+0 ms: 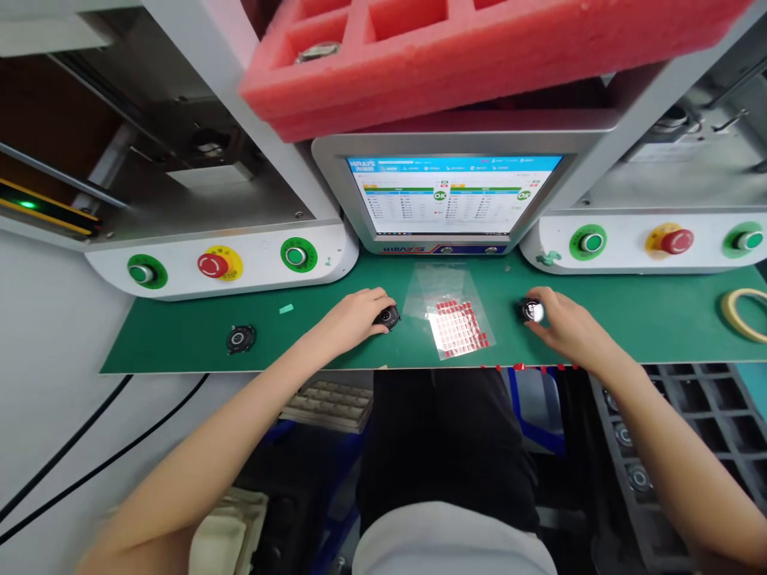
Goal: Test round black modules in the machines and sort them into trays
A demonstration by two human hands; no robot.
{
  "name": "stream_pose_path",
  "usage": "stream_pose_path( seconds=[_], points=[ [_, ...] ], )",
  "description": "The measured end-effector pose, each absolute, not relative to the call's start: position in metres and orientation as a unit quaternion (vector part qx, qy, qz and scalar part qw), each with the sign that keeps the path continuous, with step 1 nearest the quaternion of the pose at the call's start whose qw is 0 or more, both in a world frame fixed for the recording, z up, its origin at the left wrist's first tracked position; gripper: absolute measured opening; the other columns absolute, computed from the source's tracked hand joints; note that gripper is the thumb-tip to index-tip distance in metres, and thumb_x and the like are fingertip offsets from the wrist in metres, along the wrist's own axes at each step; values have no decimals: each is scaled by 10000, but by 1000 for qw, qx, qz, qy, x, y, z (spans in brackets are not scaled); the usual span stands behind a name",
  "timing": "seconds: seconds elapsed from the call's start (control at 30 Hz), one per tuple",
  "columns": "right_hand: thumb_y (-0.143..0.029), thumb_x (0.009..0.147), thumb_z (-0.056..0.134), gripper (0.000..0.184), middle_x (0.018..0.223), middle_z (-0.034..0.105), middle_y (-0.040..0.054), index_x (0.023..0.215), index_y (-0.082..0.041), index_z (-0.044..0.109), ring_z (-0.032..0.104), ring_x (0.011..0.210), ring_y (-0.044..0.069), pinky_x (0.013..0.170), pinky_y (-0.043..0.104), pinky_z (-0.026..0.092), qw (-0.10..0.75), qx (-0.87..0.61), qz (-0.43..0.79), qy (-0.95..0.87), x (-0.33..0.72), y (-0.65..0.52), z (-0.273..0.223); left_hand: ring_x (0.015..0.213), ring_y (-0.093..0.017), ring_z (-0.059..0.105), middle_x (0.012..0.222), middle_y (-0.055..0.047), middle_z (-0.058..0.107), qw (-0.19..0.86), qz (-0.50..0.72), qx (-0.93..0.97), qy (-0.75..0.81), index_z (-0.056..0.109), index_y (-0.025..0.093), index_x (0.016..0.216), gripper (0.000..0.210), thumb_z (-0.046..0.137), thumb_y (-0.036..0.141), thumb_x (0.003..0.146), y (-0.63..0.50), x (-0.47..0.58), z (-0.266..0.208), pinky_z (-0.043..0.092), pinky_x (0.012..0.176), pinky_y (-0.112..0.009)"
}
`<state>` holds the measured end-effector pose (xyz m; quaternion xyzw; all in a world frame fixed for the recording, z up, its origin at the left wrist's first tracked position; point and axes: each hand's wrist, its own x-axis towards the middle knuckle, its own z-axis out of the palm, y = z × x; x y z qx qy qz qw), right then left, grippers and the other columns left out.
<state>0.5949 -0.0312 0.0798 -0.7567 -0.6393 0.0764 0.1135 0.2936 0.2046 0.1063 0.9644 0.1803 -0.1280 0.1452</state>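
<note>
My left hand (363, 316) is closed on the edge of a round black smartwatch body (387, 317), held low at the green work surface. In my right hand (557, 323) is another smartwatch body (531, 310), gripped between thumb and fingers; its face shows bright white marks. Between my hands lies a clear plastic bag (435, 279) with a sheet of small red-and-silver stickers (460, 327). Some stickers are gone from the sheet's right side. A third smartwatch body (240, 339) rests on the surface to the left, touched by neither hand.
A monitor (449, 200) with two green OK marks stands behind. Red stop buttons (212, 265) and green buttons (296, 255) line the machine fronts. Pink foam (419, 88) overhangs the monitor. Tape (746, 315) lies far right; a black compartment tray (695, 391) sits below the edge.
</note>
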Motion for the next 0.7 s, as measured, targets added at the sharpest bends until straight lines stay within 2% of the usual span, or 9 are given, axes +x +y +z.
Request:
stream_pose_path(
  seconds=[0.17,0.33,0.37,0.47,0.53,0.6,0.7],
  points=[
    [-211,809,578,341,1126,673,135,1142,-202,507,659,1039,336,860,462,549,134,-768,124,-614,598,-30,73,985,-290,621,1081,-111,638,161,-116,960,196,629,163,1120,244,607,222,884,204,296,105,501,826,-380],
    [-256,803,627,391,1137,676,134,1176,-198,525,653,1057,341,885,492,549,161,-777,128,-595,603,-32,68,963,-281,641,1083,-102,642,192,-84,954,214,645,174,1100,279,671,212,825,204,290,104,522,855,-410],
    [-255,797,636,394,1121,682,132,1174,-197,537,656,1047,342,889,499,548,167,-776,130,-594,603,-32,67,933,-265,651,1090,-100,642,240,-55,940,237,652,171,1087,297,699,223,799,201,290,104,534,851,-407],
    [-247,794,649,395,1110,691,121,1178,-205,565,651,1061,334,926,507,534,183,-767,138,-600,602,-25,67,846,-221,683,1028,-78,652,495,103,790,347,656,159,1026,392,796,268,677,188,299,97,575,818,-380],
    [-247,801,654,413,1141,685,117,1201,-208,562,640,1090,325,950,499,525,192,-757,143,-609,598,-16,68,869,-215,706,1001,-68,655,607,190,668,387,623,155,1018,390,769,298,686,175,315,90,588,838,-380],
    [-239,805,663,432,1168,676,123,1221,-199,553,635,1099,320,957,490,521,194,-746,146,-620,592,-3,70,903,-211,721,989,-80,664,630,217,632,395,584,146,1007,286,656,300,777,162,336,83,589,869,-394],
    [-211,809,666,418,1169,675,127,1212,-190,558,636,1092,309,949,468,525,186,-730,149,-640,583,13,72,888,-218,732,875,-98,690,648,226,600,411,582,125,909,142,590,214,798,151,363,74,590,866,-406]
  ],
)
